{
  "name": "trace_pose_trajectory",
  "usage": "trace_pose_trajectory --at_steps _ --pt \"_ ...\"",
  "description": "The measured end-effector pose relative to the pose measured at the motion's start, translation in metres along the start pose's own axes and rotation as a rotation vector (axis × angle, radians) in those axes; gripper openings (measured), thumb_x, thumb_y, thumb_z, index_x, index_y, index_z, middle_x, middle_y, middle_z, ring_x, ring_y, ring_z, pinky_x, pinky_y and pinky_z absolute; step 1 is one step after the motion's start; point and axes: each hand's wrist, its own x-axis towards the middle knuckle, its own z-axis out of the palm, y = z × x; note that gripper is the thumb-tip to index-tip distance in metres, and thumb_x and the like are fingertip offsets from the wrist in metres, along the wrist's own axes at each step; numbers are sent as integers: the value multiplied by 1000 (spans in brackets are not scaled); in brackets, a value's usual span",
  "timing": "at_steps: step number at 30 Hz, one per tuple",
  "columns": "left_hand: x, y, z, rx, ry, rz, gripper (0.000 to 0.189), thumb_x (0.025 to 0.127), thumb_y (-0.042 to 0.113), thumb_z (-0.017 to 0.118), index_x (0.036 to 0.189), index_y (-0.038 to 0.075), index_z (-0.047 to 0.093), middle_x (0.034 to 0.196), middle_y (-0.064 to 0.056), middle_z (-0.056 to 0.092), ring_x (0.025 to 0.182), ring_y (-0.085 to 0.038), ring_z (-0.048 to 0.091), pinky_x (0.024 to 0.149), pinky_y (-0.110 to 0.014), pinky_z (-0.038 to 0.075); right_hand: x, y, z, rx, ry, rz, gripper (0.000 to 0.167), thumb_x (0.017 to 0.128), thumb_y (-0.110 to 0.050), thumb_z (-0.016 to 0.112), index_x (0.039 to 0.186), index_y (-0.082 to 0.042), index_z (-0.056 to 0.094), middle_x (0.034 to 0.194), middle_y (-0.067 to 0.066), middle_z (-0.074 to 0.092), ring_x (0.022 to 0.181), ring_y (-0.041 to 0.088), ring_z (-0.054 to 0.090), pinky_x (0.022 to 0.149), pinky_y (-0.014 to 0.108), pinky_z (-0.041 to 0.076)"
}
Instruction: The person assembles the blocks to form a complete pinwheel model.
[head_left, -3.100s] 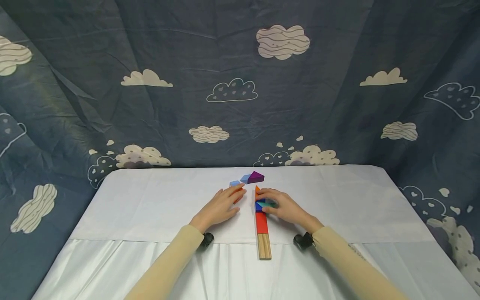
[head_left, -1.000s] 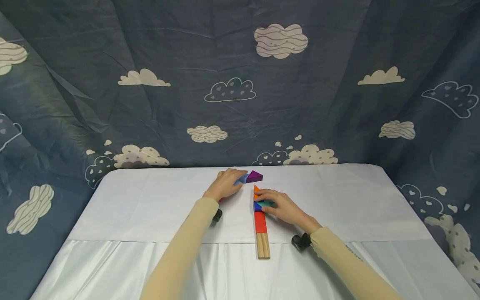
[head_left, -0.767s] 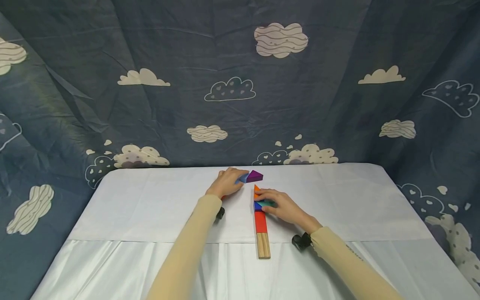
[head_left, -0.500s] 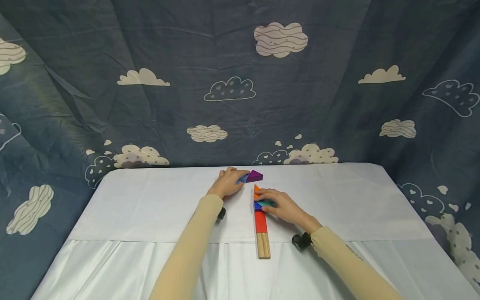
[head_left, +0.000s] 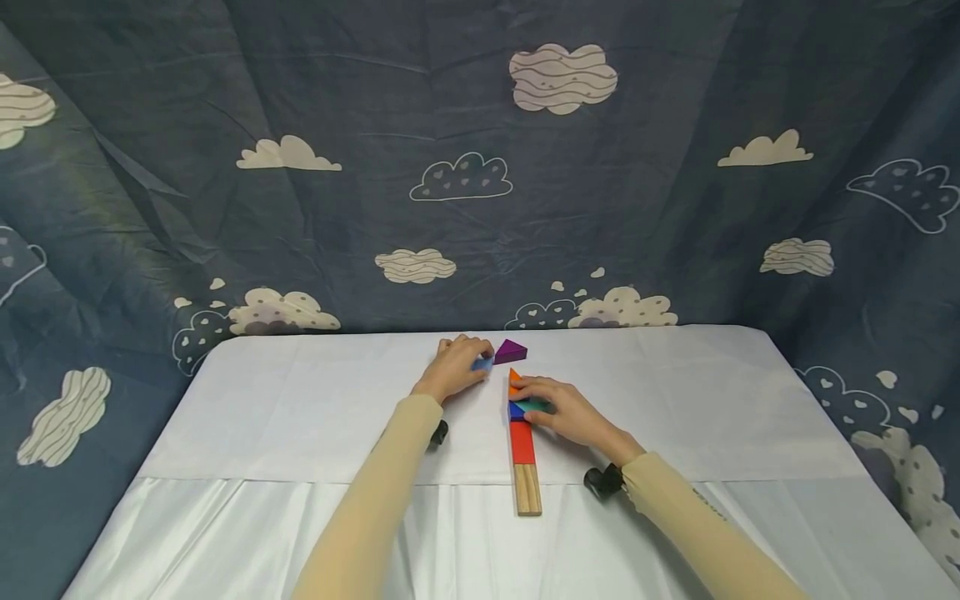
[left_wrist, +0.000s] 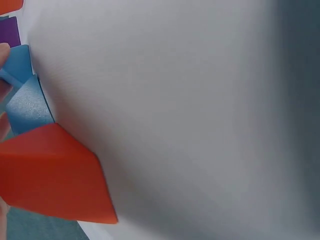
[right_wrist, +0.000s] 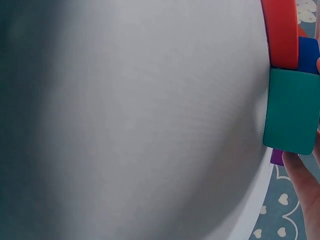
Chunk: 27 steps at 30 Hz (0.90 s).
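Note:
My left hand (head_left: 453, 367) is at the back of the white table, thumb and fingers pinching a light blue block (head_left: 482, 364). In the left wrist view a second light blue block (left_wrist: 31, 107) lies against it, beside a red-orange block (left_wrist: 57, 175) under the hand. A purple triangular block (head_left: 512, 352) lies just right of the left fingers. My right hand (head_left: 566, 412) holds a teal block (right_wrist: 292, 111) between thumb and fingers, against a blue block (head_left: 517, 411). That blue block is in a row with an orange triangular tip (head_left: 514, 382), a red block (head_left: 522, 442) and a natural wood piece (head_left: 527, 490).
White cloth (head_left: 300, 417) covers the table, with a seam across its front part. Behind it hangs a dark curtain (head_left: 360, 233) printed with clouds. A small dark camera (head_left: 602, 482) is strapped at the right wrist.
My left hand has moved from beside the row to the back blocks. The light blue block in its fingers has shifted slightly toward me. My right hand has stayed at the teal block.

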Motion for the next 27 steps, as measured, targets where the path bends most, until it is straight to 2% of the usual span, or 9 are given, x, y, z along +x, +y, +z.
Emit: trace_pose_trajectory --at_steps 14,20,27 --pt "-13 -2 0 -57 53 62 29 87 20 71 114 15 62 111 2 64 108 -18 53 95 -44 32 1 0 -1 2 3 -2 32 88 -10 68 120 -9 67 139 12 50 131 33 40 104 52 31" --pt "-19 -1 -3 -99 84 62 30 88 23 71 114 13 61 106 2 65 108 -18 52 97 -43 30 1 0 -1 -5 2 0 32 88 -10 68 120 -9 67 139 11 50 132 33 39 104 53 31" --pt "-25 1 -4 -129 79 62 25 90 25 69 110 12 63 99 3 66 110 -20 50 97 -48 25 0 1 0 -16 -1 -10 32 89 -10 68 121 -9 67 139 11 50 132 33 39 104 52 31"
